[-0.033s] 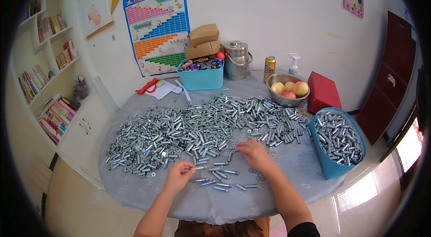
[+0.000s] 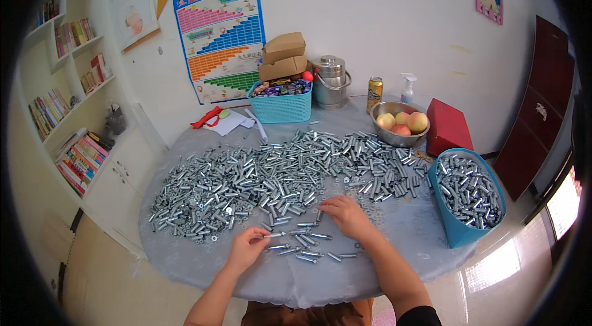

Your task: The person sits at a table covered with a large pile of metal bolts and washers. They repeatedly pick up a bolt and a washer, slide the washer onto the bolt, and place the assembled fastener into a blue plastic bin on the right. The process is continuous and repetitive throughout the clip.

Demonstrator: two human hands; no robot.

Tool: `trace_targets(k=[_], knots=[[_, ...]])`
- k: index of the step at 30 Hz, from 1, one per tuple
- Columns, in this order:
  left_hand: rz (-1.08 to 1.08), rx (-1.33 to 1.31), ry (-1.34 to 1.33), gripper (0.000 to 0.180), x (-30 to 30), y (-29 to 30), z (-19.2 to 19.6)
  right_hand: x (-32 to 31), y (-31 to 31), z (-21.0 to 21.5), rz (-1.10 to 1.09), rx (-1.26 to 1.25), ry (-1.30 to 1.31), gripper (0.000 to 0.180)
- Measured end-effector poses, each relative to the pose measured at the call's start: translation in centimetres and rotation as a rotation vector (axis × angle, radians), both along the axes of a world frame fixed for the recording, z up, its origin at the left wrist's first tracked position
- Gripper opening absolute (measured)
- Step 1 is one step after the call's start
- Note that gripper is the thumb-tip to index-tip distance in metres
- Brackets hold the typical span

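My left hand (image 2: 245, 249) is closed in a pinch on a silvery metal bolt (image 2: 275, 235), which points right. Just right of it my right hand (image 2: 346, 217) has its thumb and fingers drawn together at the top of a short metal sleeve (image 2: 319, 215); whether they grip it is too small to tell. Between and below the hands lie several assembled expansion bolts (image 2: 306, 241), loosely side by side on the grey tablecloth (image 2: 265, 280). Beyond both hands spreads a large heap of loose metal bolts and sleeves (image 2: 277, 172), with small washers (image 2: 373, 210) scattered near my right wrist.
A blue bin (image 2: 459, 236) full of metal sleeves or bolts stands at the right edge. Behind the heap are a turquoise basket (image 2: 280, 109), a steel pot (image 2: 331, 88), a drink can (image 2: 374, 94), a spray bottle (image 2: 407, 88), a steel bowl (image 2: 394, 136) of peaches and a red box (image 2: 449, 128).
My right hand has shifted slightly left, its fingertips now closer to the metal sleeve. My left hand keeps its pinch on the bolt. The whole view has shifted a little.
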State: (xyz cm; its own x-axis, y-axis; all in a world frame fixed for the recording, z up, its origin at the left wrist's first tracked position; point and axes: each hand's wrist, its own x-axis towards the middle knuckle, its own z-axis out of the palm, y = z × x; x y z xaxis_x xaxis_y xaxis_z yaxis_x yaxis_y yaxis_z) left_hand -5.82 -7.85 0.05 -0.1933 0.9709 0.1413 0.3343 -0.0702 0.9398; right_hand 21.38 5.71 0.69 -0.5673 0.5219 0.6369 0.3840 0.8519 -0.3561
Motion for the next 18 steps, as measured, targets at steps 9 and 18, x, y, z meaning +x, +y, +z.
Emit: trace_targets(k=[9, 18], knots=[[0.038, 0.330, 0.438, 0.014, 0.0, -1.4, -1.5, -0.9, -0.5, -1.0, -0.013, -0.005, -0.128, 0.025], [0.159, 0.342, 0.446, 0.009, -1.1, 2.4, -1.1, -0.5, -0.8, -0.1, -0.216, -0.185, 0.046, 0.017]])
